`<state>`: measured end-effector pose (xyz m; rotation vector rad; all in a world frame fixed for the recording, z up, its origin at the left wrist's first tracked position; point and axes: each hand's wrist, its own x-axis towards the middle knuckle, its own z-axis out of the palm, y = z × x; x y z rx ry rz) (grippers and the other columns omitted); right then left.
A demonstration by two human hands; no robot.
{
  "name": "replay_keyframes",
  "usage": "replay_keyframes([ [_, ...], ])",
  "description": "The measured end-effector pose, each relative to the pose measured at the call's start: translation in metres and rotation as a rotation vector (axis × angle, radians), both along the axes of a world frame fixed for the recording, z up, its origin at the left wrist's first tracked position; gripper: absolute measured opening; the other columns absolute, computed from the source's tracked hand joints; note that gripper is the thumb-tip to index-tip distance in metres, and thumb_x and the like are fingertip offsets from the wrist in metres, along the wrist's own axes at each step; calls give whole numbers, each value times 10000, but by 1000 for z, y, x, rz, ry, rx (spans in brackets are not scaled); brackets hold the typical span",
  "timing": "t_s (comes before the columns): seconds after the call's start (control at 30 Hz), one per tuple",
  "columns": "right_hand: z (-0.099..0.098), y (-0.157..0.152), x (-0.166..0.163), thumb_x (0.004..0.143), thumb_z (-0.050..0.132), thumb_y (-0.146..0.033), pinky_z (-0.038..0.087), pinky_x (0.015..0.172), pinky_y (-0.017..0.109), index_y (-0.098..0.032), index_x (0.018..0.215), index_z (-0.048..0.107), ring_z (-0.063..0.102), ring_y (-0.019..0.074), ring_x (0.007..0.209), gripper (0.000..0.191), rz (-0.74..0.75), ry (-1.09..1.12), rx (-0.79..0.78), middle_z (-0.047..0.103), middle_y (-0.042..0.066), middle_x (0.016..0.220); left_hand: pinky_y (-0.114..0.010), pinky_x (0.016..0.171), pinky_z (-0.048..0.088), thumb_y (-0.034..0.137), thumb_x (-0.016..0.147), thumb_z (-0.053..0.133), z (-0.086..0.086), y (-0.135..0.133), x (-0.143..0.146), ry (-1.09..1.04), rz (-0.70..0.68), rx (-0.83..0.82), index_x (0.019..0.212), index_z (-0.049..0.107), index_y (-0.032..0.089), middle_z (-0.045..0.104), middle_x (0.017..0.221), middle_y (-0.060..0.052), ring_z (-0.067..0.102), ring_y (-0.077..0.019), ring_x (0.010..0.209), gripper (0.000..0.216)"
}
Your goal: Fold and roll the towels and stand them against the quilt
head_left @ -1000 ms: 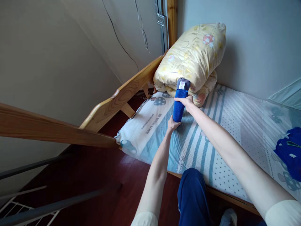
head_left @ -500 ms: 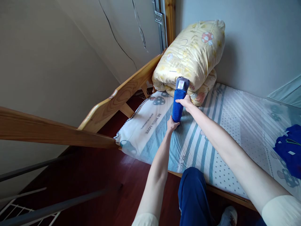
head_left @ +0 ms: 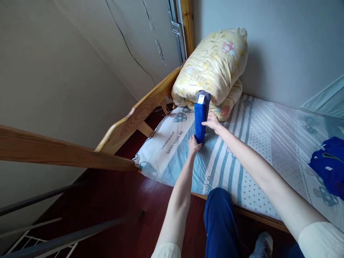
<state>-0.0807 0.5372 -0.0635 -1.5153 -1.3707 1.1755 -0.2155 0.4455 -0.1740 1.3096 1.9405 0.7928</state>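
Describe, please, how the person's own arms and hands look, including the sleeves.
Both the left hand and the right hand are bare, without gloves. No watch or bracelet shows. The short left sleeve and right sleeve are pale cream and look plain.

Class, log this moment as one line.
left hand: holds blue bundle low | right hand: touches its side | yellow bedding: on bed

You have open room over the sheet (head_left: 268,132) to the right of your right hand (head_left: 214,123), all the way across to the cloth (head_left: 328,166), but the quilt (head_left: 212,64) blocks the way behind the roll (head_left: 199,120), and the rail (head_left: 142,111) stands up past the sheet's left end.
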Motion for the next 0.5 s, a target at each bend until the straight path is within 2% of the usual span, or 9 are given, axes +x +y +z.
replay_keyframes([
  [0.1,6,-24,21,576,909,-222,539,1048,446,-218,1241,581,686,233,1109,742,-13,-28,-125,687,75,1225,-481,1152,413,173,632,828,10,-4,4,-12,6,40,1433,484,179,595,1394,-177,493,-395,1398,872],
  [0.2,8,-52,45,599,902,-217,546,1048,467,-216,1242,594,686,244,1125,714,-7,-12,-152,695,98,1246,-482,1179,387,182,651,853,22,-6,6,19,46,37,1498,409,148,537,1465,-218,465,-404,1430,956],
  [0.3,2,-93,82,624,895,-228,573,1006,457,-217,1243,608,685,250,1134,682,-22,33,-165,707,119,1250,-518,1204,363,187,694,847,33,-20,8,63,91,57,1530,356,145,490,1524,-241,426,-424,1459,971],
  [0.4,-12,-148,147,667,874,-257,600,945,439,-217,1194,646,702,251,1089,576,-89,72,-222,727,125,1204,-543,1236,334,226,797,739,33,-59,24,104,92,163,1534,367,171,462,1567,-206,390,-379,1499,827],
  [0.43,-18,-169,175,677,863,-257,600,937,427,-216,1164,660,708,248,1074,529,-141,80,-246,734,122,1185,-529,1247,327,243,831,688,30,-79,33,102,53,206,1526,389,163,467,1567,-198,396,-352,1503,761],
  [0.5,-27,-216,238,688,840,-252,595,931,394,-216,1105,678,715,236,1055,449,-295,85,-301,744,106,1152,-494,1252,335,302,881,610,23,-128,56,56,-118,240,1462,496,165,525,1531,-182,435,-317,1484,608],
])
